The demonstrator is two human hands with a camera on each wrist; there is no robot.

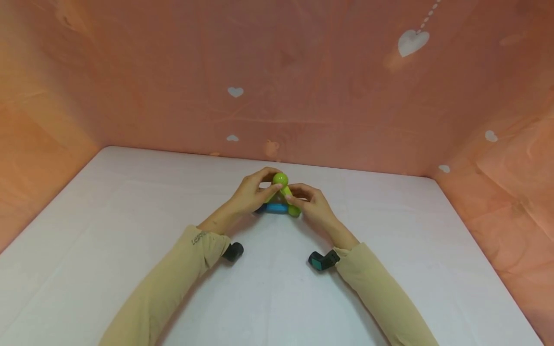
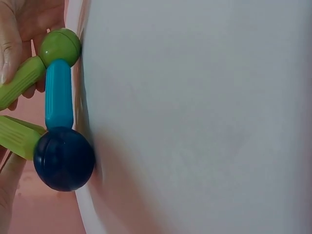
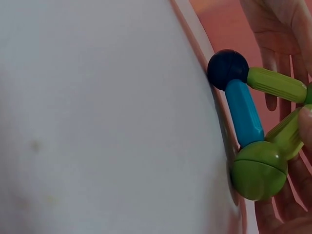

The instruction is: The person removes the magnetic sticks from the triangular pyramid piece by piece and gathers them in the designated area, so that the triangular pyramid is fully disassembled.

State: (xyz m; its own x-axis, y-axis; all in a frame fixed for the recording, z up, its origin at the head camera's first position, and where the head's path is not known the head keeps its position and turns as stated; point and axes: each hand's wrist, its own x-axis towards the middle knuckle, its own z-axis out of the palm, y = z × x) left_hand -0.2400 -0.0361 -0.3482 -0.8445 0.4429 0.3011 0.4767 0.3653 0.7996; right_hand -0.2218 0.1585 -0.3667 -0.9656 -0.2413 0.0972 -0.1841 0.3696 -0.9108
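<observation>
Standing upright near the middle of the white desk (image 1: 130,202), a small triangle of rods and balls (image 1: 279,199) — being held from both sides. Left hand (image 1: 251,194) curling its fingers over the top green ball (image 1: 280,179) and the left side of the frame, pinching it. Right hand (image 1: 313,204) gripping the green rod (image 1: 286,192) that is slanting down to the lower green ball (image 1: 294,210), fingers bent round it. Lying flat along the desk as the base, a blue rod (image 1: 276,207), joining the lower green ball to a dark blue ball (image 2: 64,158) at the left corner. Resting against the white surface in both wrist views, the two bottom balls — a second green rod (image 2: 17,136) rising from the dark blue one toward the top. Covering both forearms, beige sleeves (image 1: 173,274), with a dark wrist camera (image 1: 322,260) showing under each. Hanging behind and at both sides, an orange cloth with white hearts (image 1: 413,41).
</observation>
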